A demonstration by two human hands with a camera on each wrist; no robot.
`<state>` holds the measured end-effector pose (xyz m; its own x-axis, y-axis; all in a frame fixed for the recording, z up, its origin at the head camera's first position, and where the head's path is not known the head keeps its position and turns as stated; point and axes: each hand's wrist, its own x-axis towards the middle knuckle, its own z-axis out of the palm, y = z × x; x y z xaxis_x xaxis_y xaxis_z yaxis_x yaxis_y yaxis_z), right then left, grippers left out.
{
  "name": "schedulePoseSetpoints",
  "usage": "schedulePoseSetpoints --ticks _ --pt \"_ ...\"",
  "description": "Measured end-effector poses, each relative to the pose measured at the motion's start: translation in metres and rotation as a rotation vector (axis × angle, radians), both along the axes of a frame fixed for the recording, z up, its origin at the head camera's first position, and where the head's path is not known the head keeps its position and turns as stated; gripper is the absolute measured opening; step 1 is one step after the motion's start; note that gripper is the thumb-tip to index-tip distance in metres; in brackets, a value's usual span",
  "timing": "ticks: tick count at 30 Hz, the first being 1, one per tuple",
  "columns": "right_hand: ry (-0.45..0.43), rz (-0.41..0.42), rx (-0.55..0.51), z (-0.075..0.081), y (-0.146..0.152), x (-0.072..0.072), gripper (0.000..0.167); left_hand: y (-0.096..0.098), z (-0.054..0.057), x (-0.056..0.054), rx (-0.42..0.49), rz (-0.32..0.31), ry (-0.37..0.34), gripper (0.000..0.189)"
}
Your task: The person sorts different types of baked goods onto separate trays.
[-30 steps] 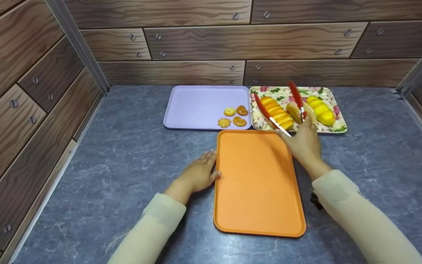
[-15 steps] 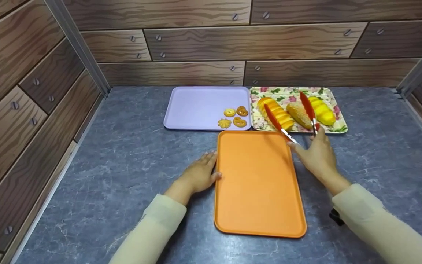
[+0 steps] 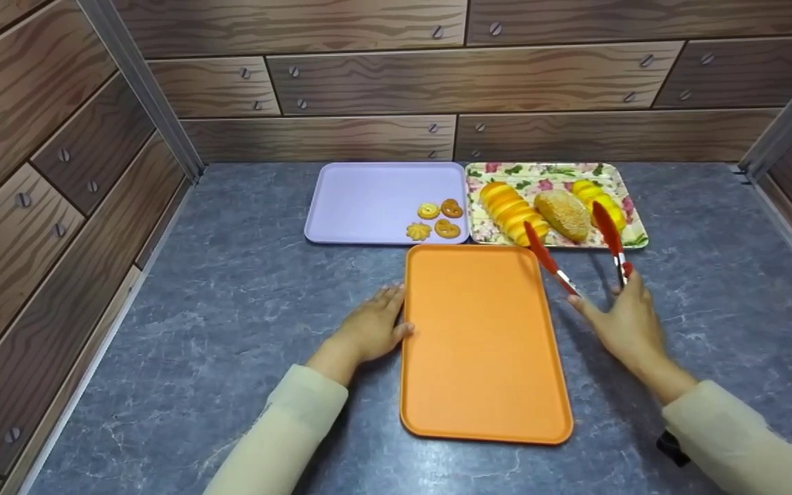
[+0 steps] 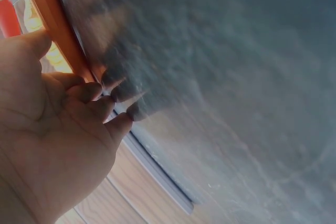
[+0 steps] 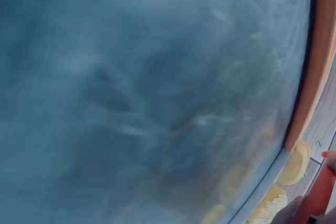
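My right hand [image 3: 626, 333] grips a pair of red-tipped tongs [image 3: 608, 230], their two arms spread wide with nothing between the tips. The tips overlap the near edge of a floral tray [image 3: 633, 242] in the head view. On that tray lie a ridged orange loaf [image 3: 509, 210], a sesame-topped bun [image 3: 561, 214] and a ridged yellow loaf [image 3: 583, 187], partly behind one tong arm. My left hand [image 3: 370, 326] rests along the left edge of an orange tray [image 3: 485, 344], thumb at its rim. The left wrist view shows the left hand's extended fingers [image 4: 118, 127] beside the rim.
A lavender tray [image 3: 368, 199] sits left of the floral one, with several small cookies [image 3: 447, 228] in its near right corner. Wood-patterned walls [image 3: 368, 82] border the grey marbled table [image 3: 231, 309] at the back and sides.
My right hand has drawn the tongs back toward me and to the right, away from the sesame bun, which stays on the floral tray. My left hand has kept its place.
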<state>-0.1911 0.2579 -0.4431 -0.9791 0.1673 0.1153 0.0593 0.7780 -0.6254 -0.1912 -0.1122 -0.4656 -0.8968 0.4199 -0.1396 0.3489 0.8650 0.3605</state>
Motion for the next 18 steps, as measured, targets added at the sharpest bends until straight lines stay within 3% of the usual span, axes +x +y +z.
schedulePoseSetpoints --ticks 18 --pt "-0.068 -0.037 0.04 -0.019 0.022 0.028 0.101 0.001 0.001 0.0 -0.021 0.006 -0.012 0.07"
